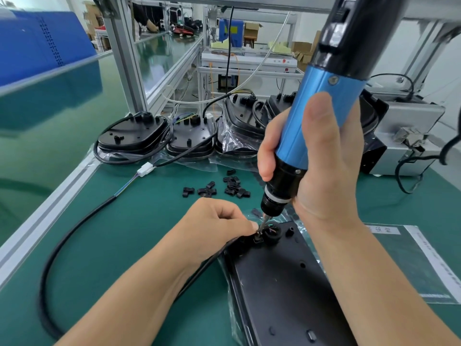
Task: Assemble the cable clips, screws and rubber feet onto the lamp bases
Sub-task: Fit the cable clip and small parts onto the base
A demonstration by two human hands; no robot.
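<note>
Both busy at one lamp base [287,278] lying flat on the counter [129,221]: right hand [321,156] wrapped round the screwdriver [316,126], tip down; left hand [219,226] pinching the clip [257,238] at the cable [74,233], likely steadying it. Spare clips [224,187] within reach.

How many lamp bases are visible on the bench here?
5: one under the hands, and four along the back, at far left, centre-left, centre and behind the screwdriver. More may be hidden behind it.
</note>
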